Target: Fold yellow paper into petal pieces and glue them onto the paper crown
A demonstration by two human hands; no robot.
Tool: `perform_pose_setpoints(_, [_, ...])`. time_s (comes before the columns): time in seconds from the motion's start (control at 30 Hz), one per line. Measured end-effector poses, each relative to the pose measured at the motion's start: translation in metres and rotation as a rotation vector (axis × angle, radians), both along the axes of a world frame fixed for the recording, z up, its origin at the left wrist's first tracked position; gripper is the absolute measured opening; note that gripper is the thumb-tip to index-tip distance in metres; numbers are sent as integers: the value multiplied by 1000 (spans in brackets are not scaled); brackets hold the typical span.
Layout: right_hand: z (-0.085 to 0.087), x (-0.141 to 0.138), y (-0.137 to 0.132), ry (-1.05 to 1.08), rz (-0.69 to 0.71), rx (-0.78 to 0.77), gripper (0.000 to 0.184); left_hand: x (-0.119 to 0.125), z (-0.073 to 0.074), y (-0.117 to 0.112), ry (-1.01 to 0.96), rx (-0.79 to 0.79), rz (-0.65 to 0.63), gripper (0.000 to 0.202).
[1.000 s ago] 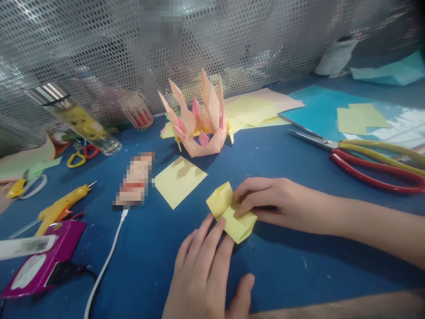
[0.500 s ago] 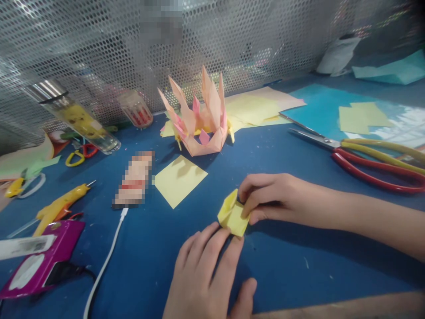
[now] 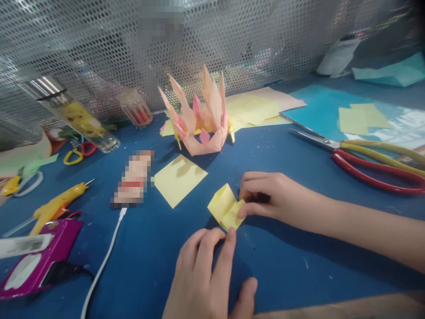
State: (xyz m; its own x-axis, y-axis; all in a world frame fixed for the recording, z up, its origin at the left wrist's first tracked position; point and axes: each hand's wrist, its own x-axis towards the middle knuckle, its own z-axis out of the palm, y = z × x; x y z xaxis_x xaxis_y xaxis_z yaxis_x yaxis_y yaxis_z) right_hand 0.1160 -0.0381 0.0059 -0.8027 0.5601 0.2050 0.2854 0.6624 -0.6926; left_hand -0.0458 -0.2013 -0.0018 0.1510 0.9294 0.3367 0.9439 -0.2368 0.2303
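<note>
A small folded piece of yellow paper (image 3: pixel 223 203) is on the blue tabletop, its left flap standing up. My right hand (image 3: pixel 262 195) pinches the paper's right edge between thumb and fingers. My left hand (image 3: pixel 207 270) rests palm down with fingers spread, and its index fingertip touches the paper's near edge. Beyond them lies a flat square of yellow paper (image 3: pixel 179 180). Behind that square stands a peach and pink folded-paper crown (image 3: pixel 204 141) with tall points.
Large scissors (image 3: pixel 335 144) with red and yellow handles lie at the right. At the left are a yellow glue gun (image 3: pixel 63 201), a purple box (image 3: pixel 43 261), a pixelated phone-like item (image 3: pixel 133 179) on a white cable (image 3: pixel 108 261), and a leaning bottle (image 3: pixel 79 115). Paper sheets (image 3: pixel 255 106) lie at the back.
The folded paper has shifted slightly left, and its flap has opened wider. My right hand has changed its hold to a thumb pinch at the edge. My left fingers have drawn back a little.
</note>
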Motion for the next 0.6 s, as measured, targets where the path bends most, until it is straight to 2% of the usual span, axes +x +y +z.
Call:
perform_pose_setpoints(0.23, [-3, -3, -2, 7, -30, 12, 43, -8, 0, 7, 138, 84, -150, 42])
perform_pose_setpoints(0.33, [-1, -3, 0, 3, -3, -2, 42, -5, 0, 5, 129, 80, -108, 36])
perform_pose_setpoints(0.43, [0, -1, 3, 16, 92, -41, 38, 0, -1, 1, 99, 71, -19, 39])
perform_pose_setpoints(0.5, [0, 0, 5, 28, 142, -58, 37, 2, -1, 0, 82, 72, -18, 41])
perform_pose_setpoints(0.6, [-1, -1, 6, 21, 132, -62, 36, 0, -2, 0, 50, 86, -50, 41])
